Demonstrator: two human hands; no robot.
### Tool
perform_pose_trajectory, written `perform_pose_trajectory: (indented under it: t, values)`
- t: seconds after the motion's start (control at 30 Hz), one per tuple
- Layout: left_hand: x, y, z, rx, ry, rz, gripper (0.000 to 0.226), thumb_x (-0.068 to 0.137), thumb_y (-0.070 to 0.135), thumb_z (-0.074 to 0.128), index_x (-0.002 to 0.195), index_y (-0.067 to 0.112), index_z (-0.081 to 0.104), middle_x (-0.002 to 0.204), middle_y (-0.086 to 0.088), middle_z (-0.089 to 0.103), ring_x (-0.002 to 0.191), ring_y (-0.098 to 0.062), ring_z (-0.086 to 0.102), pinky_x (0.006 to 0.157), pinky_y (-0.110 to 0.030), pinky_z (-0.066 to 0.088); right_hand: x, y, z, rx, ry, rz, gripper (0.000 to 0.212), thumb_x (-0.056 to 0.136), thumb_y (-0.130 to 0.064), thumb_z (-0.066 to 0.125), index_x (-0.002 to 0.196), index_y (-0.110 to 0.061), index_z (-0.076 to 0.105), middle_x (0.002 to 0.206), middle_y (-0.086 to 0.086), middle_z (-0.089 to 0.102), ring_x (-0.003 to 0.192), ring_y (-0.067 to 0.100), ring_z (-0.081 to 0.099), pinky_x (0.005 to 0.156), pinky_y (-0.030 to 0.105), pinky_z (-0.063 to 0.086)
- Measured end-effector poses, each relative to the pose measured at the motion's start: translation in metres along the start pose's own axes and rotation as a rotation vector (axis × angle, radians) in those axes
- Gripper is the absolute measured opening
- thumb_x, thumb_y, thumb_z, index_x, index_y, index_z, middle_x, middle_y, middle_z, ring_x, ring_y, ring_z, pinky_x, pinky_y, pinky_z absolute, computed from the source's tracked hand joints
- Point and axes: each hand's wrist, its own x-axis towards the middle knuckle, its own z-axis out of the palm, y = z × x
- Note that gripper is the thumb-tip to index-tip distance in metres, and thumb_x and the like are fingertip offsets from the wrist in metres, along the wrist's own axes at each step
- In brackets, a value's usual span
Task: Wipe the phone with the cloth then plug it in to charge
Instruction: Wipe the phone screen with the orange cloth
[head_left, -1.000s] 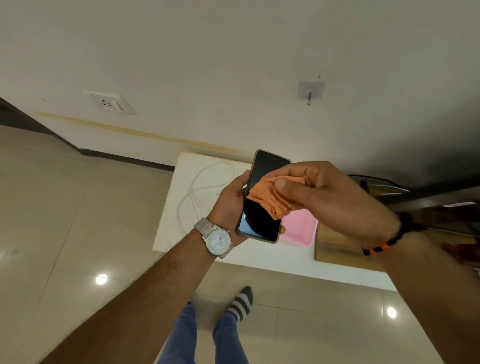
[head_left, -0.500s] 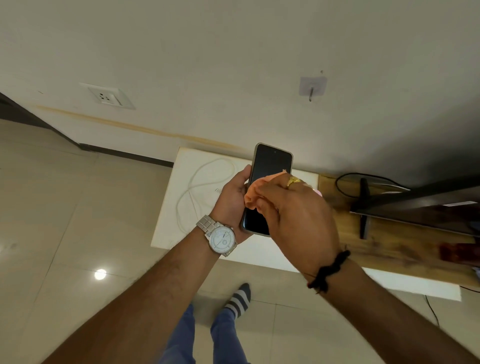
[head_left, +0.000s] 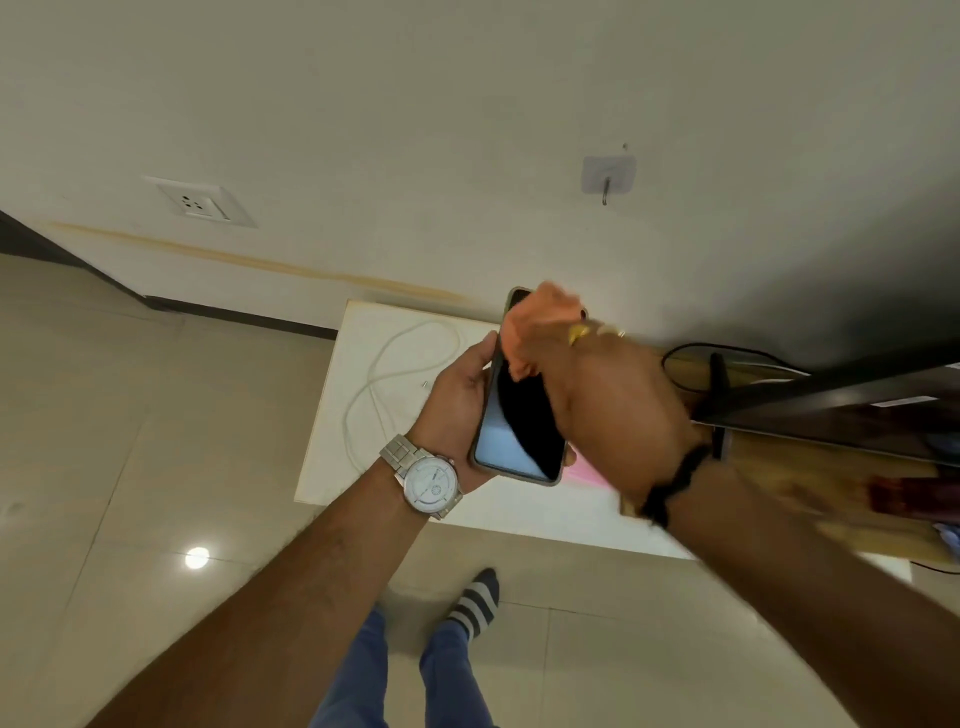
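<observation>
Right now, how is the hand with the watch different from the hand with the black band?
The left hand wears a silver wristwatch and grips the phone from its side; the right hand wears a black wristband and presses the orange cloth on the screen's top. The left hand looks sharp, the right hand blurred. Both touch the phone.

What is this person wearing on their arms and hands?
Both forearms are bare, with no sleeves in view. The left hand has a silver metal watch on its wrist, with a round white dial and a link band. The right hand has a black braided band around its wrist and what looks like a gold ring on a finger, blurred by motion.
</observation>
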Motion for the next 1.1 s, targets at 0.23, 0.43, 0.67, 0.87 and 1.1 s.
perform_pose_trajectory:
  t: [0.23,0.43,0.67,0.87,1.1]
  values:
    - [0.001,0.004,-0.003,0.016,0.015,-0.007,0.056,0.098,0.058,0.047,0.120,0.012,0.072,0.114,-0.015,0.071,0.101,-0.035,0.067,0.096,-0.050,0.050,-0.010,-0.002,-0.001,0.109,-0.021,-0.125,0.026,0.089,-0.010,0.058,0.109,-0.018,0.072,0.096,0.007,0.071,0.086,0.029,0.068,0.066,0.032,0.051]
    - [0.001,0.006,-0.003,-0.005,-0.004,0.010,0.051,0.099,0.055,0.048,0.109,0.015,0.078,0.111,-0.012,0.075,0.098,-0.032,0.072,0.086,-0.045,0.059,0.004,-0.009,0.008,0.096,0.107,-0.027,0.022,0.079,-0.004,0.073,0.098,-0.013,0.076,0.096,0.007,0.071,0.082,0.028,0.067,0.071,0.027,0.053]
    - [-0.003,0.000,-0.005,0.033,-0.031,-0.047,0.051,0.099,0.056,0.049,0.104,0.014,0.077,0.100,-0.011,0.076,0.090,-0.032,0.071,0.081,-0.045,0.058,0.008,0.004,0.001,0.138,0.015,-0.113,0.023,0.092,-0.012,0.057,0.106,-0.013,0.075,0.119,0.008,0.071,0.104,0.033,0.067,0.084,0.031,0.052]
    - [-0.002,0.009,-0.001,0.003,0.031,-0.009,0.047,0.094,0.052,0.059,0.113,0.011,0.072,0.111,-0.012,0.069,0.103,-0.033,0.065,0.095,-0.045,0.051,-0.012,-0.018,0.014,0.051,-0.006,-0.082,0.030,0.094,-0.010,0.056,0.121,-0.013,0.069,0.092,0.006,0.072,0.077,0.030,0.070,0.062,0.033,0.052]
    - [-0.009,-0.001,-0.003,0.039,-0.040,-0.050,0.055,0.099,0.056,0.050,0.129,0.013,0.063,0.117,-0.016,0.067,0.100,-0.037,0.063,0.089,-0.051,0.053,-0.004,0.012,0.005,-0.001,0.001,-0.143,0.031,0.092,-0.017,0.057,0.120,-0.017,0.070,0.111,0.007,0.074,0.094,0.033,0.071,0.076,0.038,0.059]
